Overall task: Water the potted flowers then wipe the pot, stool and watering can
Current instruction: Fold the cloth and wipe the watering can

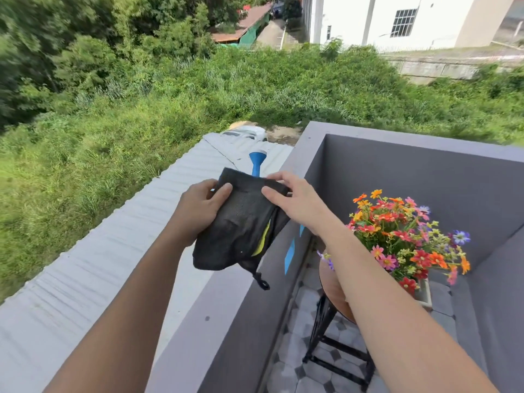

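A black cloth [243, 228] with a yellow-green inner face is draped over a watering can, of which only the blue spout [257, 163] with its white rose shows above the cloth. My left hand [198, 211] grips the cloth's left side. My right hand [295, 199] pinches its top right edge. Both are held over the grey balcony ledge [215, 316]. The potted flowers [405, 236], red, orange, pink and purple, stand on a round wooden stool [331, 285] with black metal legs, lower right, behind my right forearm. Leaves and flowers mostly hide the pot.
Grey balcony walls [411, 171] close in the corner around the stool; blue tape strips [289, 255] mark the inner wall. The floor has grey hexagon tiles [295, 350]. Beyond the ledge lie a corrugated roof [107, 251] and thick green vegetation far below.
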`<state>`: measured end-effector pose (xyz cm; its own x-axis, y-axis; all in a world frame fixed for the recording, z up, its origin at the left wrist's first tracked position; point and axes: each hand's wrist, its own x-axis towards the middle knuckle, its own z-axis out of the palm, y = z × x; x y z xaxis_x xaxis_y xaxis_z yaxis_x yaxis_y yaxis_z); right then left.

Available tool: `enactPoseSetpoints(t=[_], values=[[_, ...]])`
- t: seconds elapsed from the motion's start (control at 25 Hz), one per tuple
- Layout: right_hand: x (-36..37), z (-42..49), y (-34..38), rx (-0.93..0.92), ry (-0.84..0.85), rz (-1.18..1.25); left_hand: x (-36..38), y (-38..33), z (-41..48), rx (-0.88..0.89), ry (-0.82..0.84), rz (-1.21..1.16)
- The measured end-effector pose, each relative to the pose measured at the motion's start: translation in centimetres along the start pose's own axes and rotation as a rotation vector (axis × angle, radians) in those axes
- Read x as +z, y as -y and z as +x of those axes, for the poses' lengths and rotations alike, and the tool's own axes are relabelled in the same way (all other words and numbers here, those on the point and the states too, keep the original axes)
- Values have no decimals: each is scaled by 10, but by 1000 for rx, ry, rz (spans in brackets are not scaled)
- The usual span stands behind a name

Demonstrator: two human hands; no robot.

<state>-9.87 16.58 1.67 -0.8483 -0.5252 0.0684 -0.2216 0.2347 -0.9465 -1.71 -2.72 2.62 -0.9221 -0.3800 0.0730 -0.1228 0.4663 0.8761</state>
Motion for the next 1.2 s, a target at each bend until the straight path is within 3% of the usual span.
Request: enactPoseSetpoints(t=[0.12, 0.28, 0.48, 0.56, 0.64, 0.92, 1.08, 1.2], values=[[4, 60, 1, -26, -62, -148, 4, 11, 50, -57, -69, 42], [16, 99, -28, 13, -9, -408, 29, 38, 78, -138, -90, 308], [43, 90, -72, 34, -42, -327, 40, 45, 76, -136, -211, 245], [56, 87, -83, 51, -81, -391, 47, 32, 71, -189, -155, 230], [64, 89, -86, 68, -61, -439, 57, 22, 65, -205, -74, 379], [54, 78, -90, 47, 66, -723, 73, 17, 53, -167, -57, 613], [55, 76, -90, 85, 19, -861, 82, 14, 41, -168, -95, 526], [51, 64, -84, 120, -23, -750, 78, 13, 40, -138, -86, 380]])
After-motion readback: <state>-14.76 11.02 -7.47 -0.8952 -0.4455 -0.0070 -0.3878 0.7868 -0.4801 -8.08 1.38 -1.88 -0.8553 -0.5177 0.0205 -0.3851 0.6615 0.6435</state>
